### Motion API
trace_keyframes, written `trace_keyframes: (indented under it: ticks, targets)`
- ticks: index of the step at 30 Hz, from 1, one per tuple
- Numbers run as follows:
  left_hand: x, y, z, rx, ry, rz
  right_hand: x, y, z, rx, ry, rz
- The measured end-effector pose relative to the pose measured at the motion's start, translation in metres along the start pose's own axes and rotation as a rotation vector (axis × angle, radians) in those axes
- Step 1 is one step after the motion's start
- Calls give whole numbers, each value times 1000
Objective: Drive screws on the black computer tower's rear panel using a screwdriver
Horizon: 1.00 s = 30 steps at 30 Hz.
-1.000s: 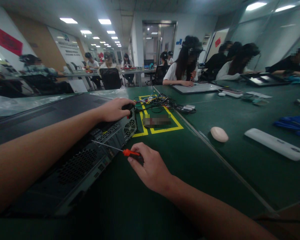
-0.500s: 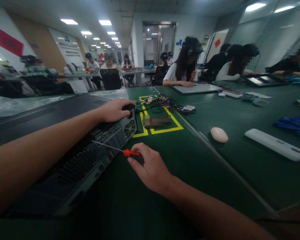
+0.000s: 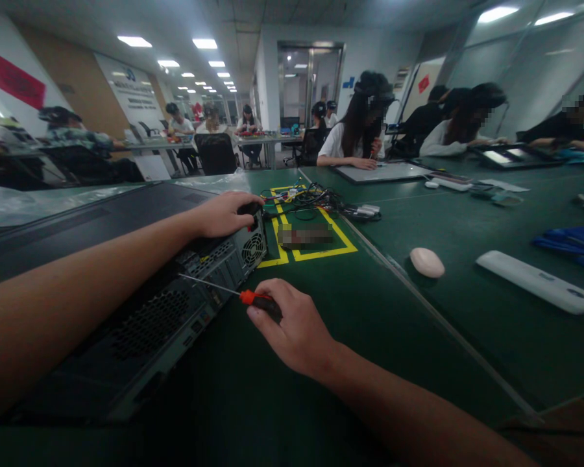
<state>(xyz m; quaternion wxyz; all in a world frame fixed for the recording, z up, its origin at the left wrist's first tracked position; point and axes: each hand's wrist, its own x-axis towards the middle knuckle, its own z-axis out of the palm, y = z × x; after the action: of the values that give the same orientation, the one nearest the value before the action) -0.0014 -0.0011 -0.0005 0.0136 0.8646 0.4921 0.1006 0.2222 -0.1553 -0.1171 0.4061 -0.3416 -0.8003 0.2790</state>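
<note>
A dark computer case (image 3: pixel 141 207) lies on its side at the left, its rear panel with vents and ports turned towards me. My left hand (image 3: pixel 230 214) reaches over the top and grips the far rear corner, near the round fan grille (image 3: pixel 253 248). A small black part under its fingers is mostly hidden. In my right hand (image 3: pixel 292 324) is a screwdriver (image 3: pixel 247 297) with an orange and black handle, thumb and fingers closed round it. Its long thin shaft points left, the tip at the rear panel. Whether it sits in a screw I cannot tell.
Tangled cables (image 3: pixel 316 198) lie behind the case by yellow tape marks (image 3: pixel 324 254) and a blurred-out item. A pale mouse-shaped object (image 3: pixel 427 262), a long white device (image 3: pixel 535 280) and a blue bundle (image 3: pixel 574 245) are to the right. A co-worker (image 3: pixel 355 136) sits opposite.
My right thumb and fingers have shifted very slightly on the screwdriver handle. My left hand and the case stay where they were.
</note>
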Motion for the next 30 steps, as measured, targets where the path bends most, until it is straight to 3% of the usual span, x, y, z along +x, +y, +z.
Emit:
trace_keyframes:
  ticks: [30]
  targets:
    - [0,0,-1,8,-10,-6,1,0,1,-4,-17,26]
